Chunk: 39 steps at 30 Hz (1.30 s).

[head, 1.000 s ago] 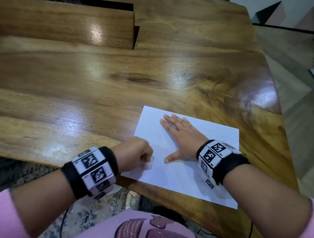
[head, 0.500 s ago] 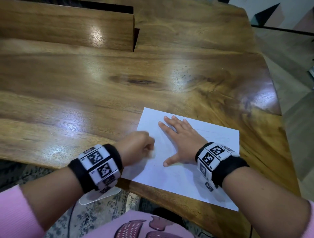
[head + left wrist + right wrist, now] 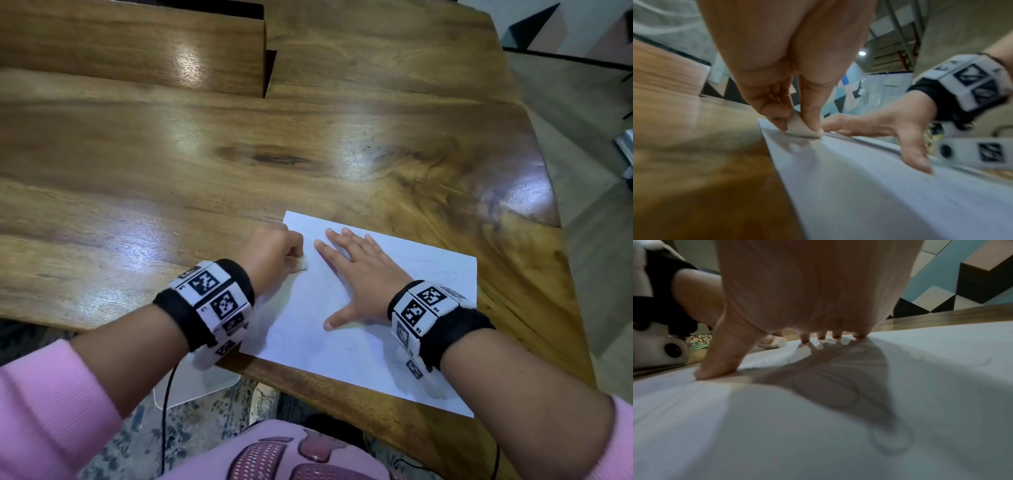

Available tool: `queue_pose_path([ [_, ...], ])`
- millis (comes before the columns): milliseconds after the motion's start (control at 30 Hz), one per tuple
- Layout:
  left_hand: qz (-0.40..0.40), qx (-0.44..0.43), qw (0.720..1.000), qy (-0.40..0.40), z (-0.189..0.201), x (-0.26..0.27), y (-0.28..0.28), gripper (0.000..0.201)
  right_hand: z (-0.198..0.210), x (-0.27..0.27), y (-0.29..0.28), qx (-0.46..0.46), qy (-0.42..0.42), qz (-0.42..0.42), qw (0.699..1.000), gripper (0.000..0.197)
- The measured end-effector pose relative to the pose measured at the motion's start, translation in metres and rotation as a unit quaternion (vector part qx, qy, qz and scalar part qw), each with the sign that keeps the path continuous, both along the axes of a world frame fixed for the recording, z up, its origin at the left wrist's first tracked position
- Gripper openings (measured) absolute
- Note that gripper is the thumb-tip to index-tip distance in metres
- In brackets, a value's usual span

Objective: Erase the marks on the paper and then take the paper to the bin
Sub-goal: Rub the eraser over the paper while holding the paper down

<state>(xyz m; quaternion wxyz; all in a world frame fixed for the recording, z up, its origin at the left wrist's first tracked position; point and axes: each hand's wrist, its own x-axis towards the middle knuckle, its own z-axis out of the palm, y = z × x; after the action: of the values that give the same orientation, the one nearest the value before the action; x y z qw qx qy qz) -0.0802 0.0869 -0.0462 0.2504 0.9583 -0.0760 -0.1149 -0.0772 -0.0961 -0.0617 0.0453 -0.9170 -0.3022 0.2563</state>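
Since the earlier frames, the left hand (image 3: 274,251) has been carried up the left side of the white rectangular sheet of paper (image 3: 342,346), from the near corner toward the far corner, while the right hand (image 3: 363,277) has stayed spread on the sheet.

That sheet is laid flat at the near edge of the glossy brown wooden table (image 3: 239,164), with one near corner seen over the table's edge. Faint pencil loops (image 3: 824,391) are seen on the paper beneath and beside the right palm, and a thin line is visible by the right wrist in the head view.

A small pale eraser (image 3: 800,129) is pinched between the thumb and curled fingers of the left hand and is pressed against the paper just inside its left edge, near the far left corner. The right hand is held flat and uncurled on the middle of the paper, with its fingertips (image 3: 821,337) and its splayed thumb pressed down; its index finger is just beside the eraser.

Black bands with white marker blocks (image 3: 214,298) are worn on both wrists, and pink sleeves (image 3: 51,411) are pushed up the forearms. A raised wooden block (image 3: 137,44) is seen at the far left of the table. Patterned flooring (image 3: 191,428) is seen below the table's near edge.
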Motion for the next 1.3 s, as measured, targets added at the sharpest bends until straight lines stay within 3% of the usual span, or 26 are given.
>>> queue_pose_path([
  [167,-0.109,0.045,0.983,0.14,0.009,-0.016,0.01,0.01,0.0,0.0,0.0,-0.006,0.002,0.003,1.0,0.122],
  [300,-0.003,0.01,0.999,0.041,0.009,0.006,0.006,0.014,-0.003,0.0,-0.001,-0.005,-0.008,0.003,1.0,0.122],
  [367,0.008,0.01,1.0,0.023,0.007,0.007,0.008,0.015,-0.004,0.0,0.0,-0.007,-0.009,0.005,1.0,0.122],
  [533,-0.097,0.048,0.981,0.158,0.009,-0.025,0.024,0.019,-0.005,0.001,-0.001,-0.007,-0.005,0.009,1.0,0.117],
  [633,-0.052,0.034,0.993,0.095,0.007,-0.003,0.016,0.007,-0.006,0.001,0.0,-0.01,-0.007,0.01,1.0,0.117],
  [700,-0.03,0.026,0.998,0.052,0.005,0.011,0.01,0.01,-0.006,0.001,0.0,-0.011,-0.009,0.008,1.0,0.117],
  [967,-0.104,0.048,0.984,0.133,0.002,-0.031,0.03,0.021,-0.006,0.001,0.0,-0.003,-0.003,0.005,1.0,0.118],
  [1167,-0.04,0.012,0.998,0.039,-0.004,0.011,0.013,0.016,-0.006,0.001,0.001,-0.009,-0.004,0.005,1.0,0.117],
  [1300,-0.082,0.0,0.996,0.033,-0.005,-0.016,0.019,0.026,-0.005,0.001,0.0,-0.006,-0.003,0.004,1.0,0.117],
])
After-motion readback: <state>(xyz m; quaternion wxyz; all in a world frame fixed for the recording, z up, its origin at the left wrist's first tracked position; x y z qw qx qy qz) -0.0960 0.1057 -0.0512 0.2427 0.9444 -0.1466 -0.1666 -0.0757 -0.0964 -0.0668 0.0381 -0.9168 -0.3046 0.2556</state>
